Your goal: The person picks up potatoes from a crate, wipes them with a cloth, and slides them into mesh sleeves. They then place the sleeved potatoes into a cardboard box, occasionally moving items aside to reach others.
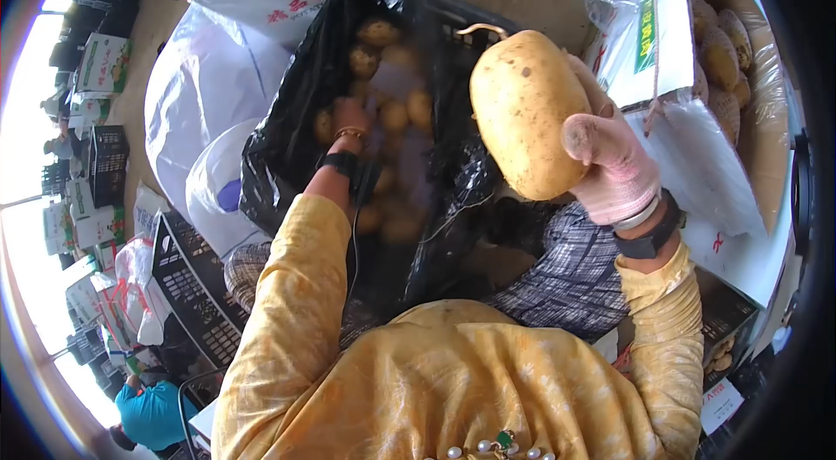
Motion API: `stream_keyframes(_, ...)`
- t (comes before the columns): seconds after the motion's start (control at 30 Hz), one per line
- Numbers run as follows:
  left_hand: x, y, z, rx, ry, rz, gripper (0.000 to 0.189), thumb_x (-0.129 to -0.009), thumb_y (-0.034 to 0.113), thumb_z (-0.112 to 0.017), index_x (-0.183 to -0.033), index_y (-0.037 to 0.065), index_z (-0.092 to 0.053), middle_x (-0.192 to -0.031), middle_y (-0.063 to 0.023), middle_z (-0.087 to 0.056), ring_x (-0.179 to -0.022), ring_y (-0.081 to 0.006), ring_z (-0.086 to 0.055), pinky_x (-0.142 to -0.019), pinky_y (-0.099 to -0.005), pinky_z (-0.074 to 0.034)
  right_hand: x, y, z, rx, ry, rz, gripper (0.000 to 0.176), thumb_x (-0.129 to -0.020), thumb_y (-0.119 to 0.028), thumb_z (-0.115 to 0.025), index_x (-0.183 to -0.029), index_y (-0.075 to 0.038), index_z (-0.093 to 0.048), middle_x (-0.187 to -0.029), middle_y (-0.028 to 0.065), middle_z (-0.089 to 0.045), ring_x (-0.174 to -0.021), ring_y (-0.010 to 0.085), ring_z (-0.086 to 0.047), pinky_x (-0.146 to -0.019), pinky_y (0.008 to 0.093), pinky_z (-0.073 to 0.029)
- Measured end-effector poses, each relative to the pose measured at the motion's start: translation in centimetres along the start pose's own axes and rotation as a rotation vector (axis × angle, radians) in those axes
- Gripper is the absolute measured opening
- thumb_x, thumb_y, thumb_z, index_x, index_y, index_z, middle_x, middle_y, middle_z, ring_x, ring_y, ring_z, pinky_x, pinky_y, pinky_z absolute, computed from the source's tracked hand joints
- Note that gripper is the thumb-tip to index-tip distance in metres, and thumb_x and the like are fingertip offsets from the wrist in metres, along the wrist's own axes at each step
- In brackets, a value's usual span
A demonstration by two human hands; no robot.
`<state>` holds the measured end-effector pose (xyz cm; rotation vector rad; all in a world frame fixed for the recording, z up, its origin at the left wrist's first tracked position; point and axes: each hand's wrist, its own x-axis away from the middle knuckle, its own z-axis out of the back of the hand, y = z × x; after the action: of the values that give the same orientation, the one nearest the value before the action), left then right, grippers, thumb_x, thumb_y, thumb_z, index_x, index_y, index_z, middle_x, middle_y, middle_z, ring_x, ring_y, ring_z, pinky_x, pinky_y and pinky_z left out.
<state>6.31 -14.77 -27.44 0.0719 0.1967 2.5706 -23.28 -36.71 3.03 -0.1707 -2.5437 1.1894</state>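
Note:
My right hand (616, 151), in a pale pink work glove, grips a large yellow potato (527, 116) and holds it up beside the crate. The potato has small dark specks and bits of soil on its skin. My left hand (351, 114) reaches down into a black crate lined with a black plastic bag (287, 134), among several smaller potatoes (394, 115). Its fingers are hazy and partly hidden there, so I cannot see whether they hold anything.
To the right stands an open white carton (697, 138) with netted potatoes (718, 55) in it. White plastic sacks (205, 103) lie left of the crate, near a black slatted crate (187, 286). A person in a blue top (157, 412) is at the lower left.

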Motion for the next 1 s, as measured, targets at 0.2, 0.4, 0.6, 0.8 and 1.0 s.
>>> stream_keyframes(0.2,3.7,8.7,16.0,0.700,0.211,0.223,0.024,-0.078,0.019,-0.065,-0.092,0.001,-0.061,-0.082,-0.0189,-0.067,-0.075,-0.0309,-0.067,-0.069,-0.0390,-0.052,-1.0,1.4,-0.6,0.024,-0.006,-0.022,0.092,-0.062,-0.008,-0.087,-0.139,-0.002,-0.036,-0.126,0.0101,-0.055,-0.115,0.0213,-0.056,-0.098,0.0370,-0.048)
stream_keyframes(0.4,15.0,17.0,27.0,1.672,0.182,-0.040,0.015,-0.088,0.006,-0.058,-0.101,-0.002,-0.058,-0.090,-0.0028,-0.063,-0.071,-0.0065,-0.055,-0.063,-0.0230,-0.046,0.7,1.7,-2.7,0.207,-0.121,0.197,0.098,-0.056,-0.005,-0.090,-0.138,-0.004,-0.038,-0.131,0.0075,-0.050,-0.116,0.0162,-0.052,-0.099,0.0322,-0.045)
stream_keyframes(0.6,17.7,13.5,28.7,1.706,-0.088,-0.002,0.038,-0.098,0.016,-0.040,-0.126,-0.009,-0.046,-0.127,-0.0181,-0.055,-0.114,-0.0232,-0.056,-0.098,-0.0380,-0.044,3.9,3.7,-4.2,0.153,-0.227,0.323,0.100,-0.059,-0.010,-0.089,-0.144,-0.003,-0.035,-0.142,0.0080,-0.042,-0.130,0.0189,-0.040,-0.108,0.0331,-0.034)
stream_keyframes(0.8,20.5,12.2,30.1,1.724,-0.121,-0.294,0.034,-0.093,0.009,-0.045,-0.122,-0.009,-0.051,-0.127,-0.0164,-0.056,-0.116,-0.0241,-0.055,-0.101,-0.0382,-0.042,6.4,5.7,-6.3,0.113,-0.225,0.460,0.094,-0.063,-0.017,-0.087,-0.141,-0.001,-0.038,-0.145,0.0090,-0.038,-0.132,0.0197,-0.038,-0.110,0.0342,-0.031)
stream_keyframes(1.0,22.1,11.6,29.9,2.059,-0.161,-0.067,0.033,-0.093,0.007,-0.043,-0.119,-0.010,-0.055,-0.122,-0.0148,-0.059,-0.111,-0.0229,-0.058,-0.097,-0.0365,-0.045,7.4,6.1,-7.0,0.381,-0.287,0.486,0.085,-0.064,-0.011,-0.080,-0.139,-0.001,-0.042,-0.140,0.0096,-0.045,-0.128,0.0187,-0.043,-0.108,0.0320,-0.033)
